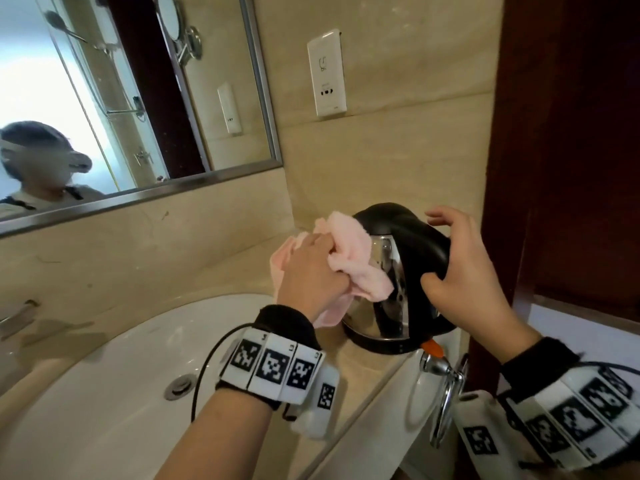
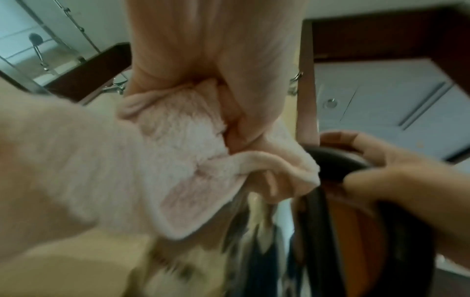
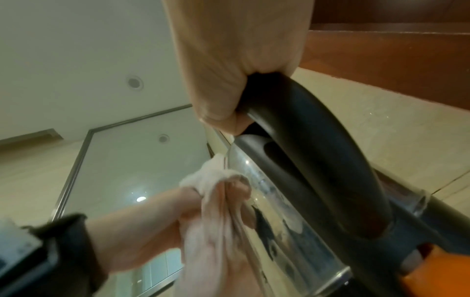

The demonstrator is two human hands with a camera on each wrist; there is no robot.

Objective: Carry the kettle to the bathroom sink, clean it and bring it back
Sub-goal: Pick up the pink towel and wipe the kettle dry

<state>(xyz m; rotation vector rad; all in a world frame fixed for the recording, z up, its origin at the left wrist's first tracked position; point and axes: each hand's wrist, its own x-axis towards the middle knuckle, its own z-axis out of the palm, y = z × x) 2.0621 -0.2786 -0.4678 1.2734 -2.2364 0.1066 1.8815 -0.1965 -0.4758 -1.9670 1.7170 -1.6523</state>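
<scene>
While the electric kettle (image 1: 398, 289) stands on the beige counter (image 1: 367, 368) at the right of the white sink basin (image 1: 104, 393), both hands are on it. Its lid is down, so whether anything is inside cannot be told; the basin holds no visible water, only its metal drain plug (image 1: 179, 386).

The left hand (image 1: 311, 271) has its fingers curled tight round a bunched pink cloth (image 1: 349, 258) and presses it against the kettle's shiny steel side. The right hand (image 1: 464, 268) wraps the black handle (image 1: 415, 244), thumb underneath and fingers over the top, the fingertips partly lifted.

From the head view come the surroundings: a framed wall mirror (image 1: 138, 98), a white wall socket (image 1: 326, 74), a chrome towel ring (image 1: 446, 393) on the counter's front edge, and an orange switch (image 1: 433, 348) at the kettle's foot. The left wrist view adds the cloth's fluffy underside (image 2: 178, 140) and the right hand's fingers (image 2: 381, 160) over the dark handle (image 2: 338, 160). Only the right wrist view shows the steel wall (image 3: 274, 211) close up, smeared with reflections, and the left hand's fingertips (image 3: 236, 188) pinching the cloth (image 3: 211, 211) against it.

The spout is hidden behind the cloth in every view. The kettle's lower body in the left wrist view is blurred beyond reading. A dark wooden door frame (image 1: 554, 168) cuts off the counter's right end.
</scene>
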